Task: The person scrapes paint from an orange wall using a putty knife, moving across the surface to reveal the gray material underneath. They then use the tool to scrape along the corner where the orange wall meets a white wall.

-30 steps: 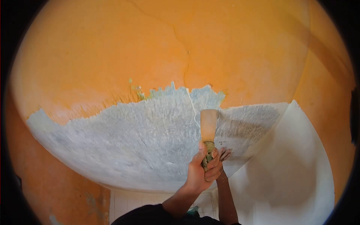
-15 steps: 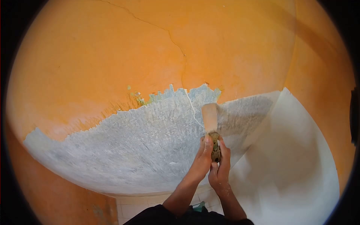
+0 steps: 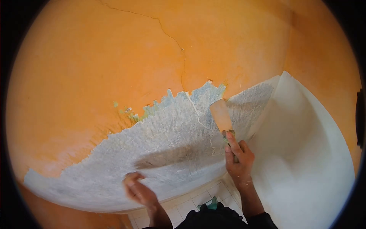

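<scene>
Right of centre, the right hand point(image 3: 238, 158) grips the scraper point(image 3: 222, 116), its blade on the grey scraped patch point(image 3: 167, 145), while the left hand point(image 3: 139, 191) (blurred, its state unreadable) hovers at lower centre-left.

The wall point(image 3: 95, 68) in front of me carries matt orange paint, smooth apart from a thin crack point(image 3: 173, 40) running down it. Below it the bared patch point(image 3: 160, 141) is pale grey-white plaster, rough and chalky, streaked all over with fine score marks. Flecks of a pale green coat point(image 3: 127, 111) cling along its ragged edge. To the right, the white surface point(image 3: 305, 145) looks smooth and matt. The scraper point(image 3: 221, 112) in my right hand point(image 3: 238, 158) has a flat blade under a dull tan film, and the bit of handle above my fingers looks crusted and mottled. The floor point(image 3: 190, 198) is pale tile with grey joints. My clothing point(image 3: 213, 218) is dark matt cloth.
</scene>
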Demonstrator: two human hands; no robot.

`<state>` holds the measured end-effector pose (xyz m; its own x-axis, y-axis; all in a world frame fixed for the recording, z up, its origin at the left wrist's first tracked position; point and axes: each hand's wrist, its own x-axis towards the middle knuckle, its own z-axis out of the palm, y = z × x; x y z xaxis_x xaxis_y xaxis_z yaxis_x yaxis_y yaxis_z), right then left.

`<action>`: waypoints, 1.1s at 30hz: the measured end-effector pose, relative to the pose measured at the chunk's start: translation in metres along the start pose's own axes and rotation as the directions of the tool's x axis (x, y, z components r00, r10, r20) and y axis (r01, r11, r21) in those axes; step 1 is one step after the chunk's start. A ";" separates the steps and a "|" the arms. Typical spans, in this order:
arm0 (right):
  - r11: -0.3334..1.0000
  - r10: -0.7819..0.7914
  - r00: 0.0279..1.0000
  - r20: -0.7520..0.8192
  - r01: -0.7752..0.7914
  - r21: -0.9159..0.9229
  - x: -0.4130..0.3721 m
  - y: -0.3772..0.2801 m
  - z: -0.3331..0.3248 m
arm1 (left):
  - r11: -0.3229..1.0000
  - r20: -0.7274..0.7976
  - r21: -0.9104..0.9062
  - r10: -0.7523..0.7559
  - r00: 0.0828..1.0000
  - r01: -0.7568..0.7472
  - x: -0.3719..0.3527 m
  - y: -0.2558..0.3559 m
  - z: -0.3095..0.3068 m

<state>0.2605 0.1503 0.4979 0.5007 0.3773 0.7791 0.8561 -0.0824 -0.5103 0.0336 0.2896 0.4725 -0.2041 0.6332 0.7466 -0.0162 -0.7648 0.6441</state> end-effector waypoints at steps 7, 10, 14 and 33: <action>0.995 0.083 0.995 0.060 -0.079 -0.058 0.012 -0.023 -0.032 | 0.904 -0.273 0.379 0.314 0.909 -0.198 0.018 -0.058 -0.005; 0.996 0.082 0.996 0.024 -0.082 -0.019 0.007 -0.015 -0.020 | 0.868 -0.320 0.335 0.470 0.823 -0.366 0.024 -0.073 -0.001; 0.997 0.081 0.996 0.028 -0.080 -0.005 0.014 -0.023 -0.020 | 0.847 -0.278 0.384 0.486 0.829 -0.367 0.019 -0.078 -0.006; 0.997 0.064 0.997 0.044 -0.063 -0.036 0.036 -0.039 -0.039 | 0.880 -0.338 0.319 0.452 0.825 -0.352 0.016 -0.073 -0.002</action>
<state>0.2499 0.1310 0.5599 0.5486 0.4115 0.7278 0.8270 -0.1395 -0.5446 0.0294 0.3553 0.4374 -0.5065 0.1362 0.8514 0.3702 -0.8575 0.3574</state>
